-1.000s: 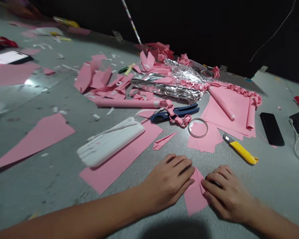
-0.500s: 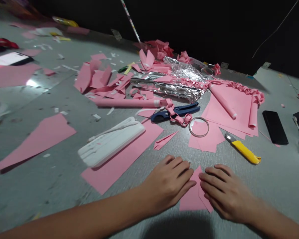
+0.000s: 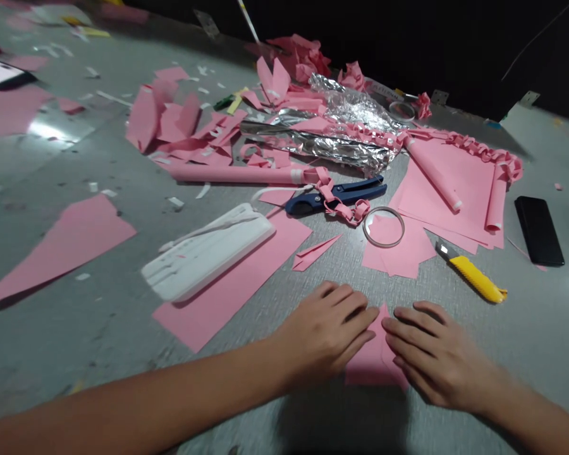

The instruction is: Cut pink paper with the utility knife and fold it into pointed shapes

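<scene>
A small piece of folded pink paper (image 3: 377, 366) lies on the grey table in front of me, its top coming to a point. My left hand (image 3: 329, 332) rests on its left edge with fingers stretched out and slightly bent. From the other side, my right hand (image 3: 440, 357) lays its flattened fingers over the right edge. Both hands press the paper down without gripping it. Just beyond them sits a narrow folded pink paper dart (image 3: 315, 254). A roll of tape (image 3: 384, 244) lies on pink sheets, with a yellow box cutter (image 3: 478, 278) to its right.
A white power strip (image 3: 208, 256) sits on a pink sheet at left. Behind are blue-handled scissors (image 3: 336, 196), a pink paper chain (image 3: 344, 212), paper rolls (image 3: 232, 174) and crumpled foil (image 3: 332, 148). A black phone (image 3: 539, 230) lies at right. Paper scraps litter the table.
The view has shifted slightly, so the far things sit higher in the picture. Both hands stay on the folded paper, and its near edge looks slightly curved now.
</scene>
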Demonstrator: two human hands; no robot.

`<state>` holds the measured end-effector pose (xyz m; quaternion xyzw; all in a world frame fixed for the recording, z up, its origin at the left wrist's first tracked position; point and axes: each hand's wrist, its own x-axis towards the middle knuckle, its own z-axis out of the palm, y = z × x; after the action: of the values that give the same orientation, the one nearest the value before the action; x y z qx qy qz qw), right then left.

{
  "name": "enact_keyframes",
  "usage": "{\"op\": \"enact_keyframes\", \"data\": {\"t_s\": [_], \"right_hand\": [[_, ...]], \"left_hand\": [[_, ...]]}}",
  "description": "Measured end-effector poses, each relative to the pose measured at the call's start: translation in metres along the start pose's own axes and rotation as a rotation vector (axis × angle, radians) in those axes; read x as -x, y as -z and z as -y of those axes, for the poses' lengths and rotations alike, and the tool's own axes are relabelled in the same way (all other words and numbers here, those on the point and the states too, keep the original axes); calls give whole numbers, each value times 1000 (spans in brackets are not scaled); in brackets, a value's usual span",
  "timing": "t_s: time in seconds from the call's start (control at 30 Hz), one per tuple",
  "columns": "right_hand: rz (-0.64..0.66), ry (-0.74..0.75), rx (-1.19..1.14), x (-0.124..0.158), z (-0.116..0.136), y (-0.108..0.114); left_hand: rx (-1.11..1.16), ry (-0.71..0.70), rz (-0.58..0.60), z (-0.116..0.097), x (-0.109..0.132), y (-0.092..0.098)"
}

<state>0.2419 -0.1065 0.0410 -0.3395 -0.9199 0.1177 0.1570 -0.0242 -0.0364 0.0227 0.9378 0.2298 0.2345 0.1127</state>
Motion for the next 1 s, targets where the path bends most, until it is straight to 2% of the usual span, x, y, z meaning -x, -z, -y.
{"op": "enact_keyframes", "data": {"t_s": [0.23, 0.47, 0.77, 0.9, 1.0], "right_hand": [[11, 23, -2, 2, 0, 2], [3, 20, 23, 3, 0, 1], [21, 14, -4, 5, -1, -1], [16, 16, -20, 6, 0, -1], [12, 15, -32, 7, 1, -1]], "left_hand": [[-10, -6, 17, 1, -1, -1], [-121, -33, 98, -1, -1, -2], [-132, -43, 85, -4, -3, 4], [-151, -29, 117, -5, -4, 5], [-191, -24, 90, -6, -4, 4]]}}
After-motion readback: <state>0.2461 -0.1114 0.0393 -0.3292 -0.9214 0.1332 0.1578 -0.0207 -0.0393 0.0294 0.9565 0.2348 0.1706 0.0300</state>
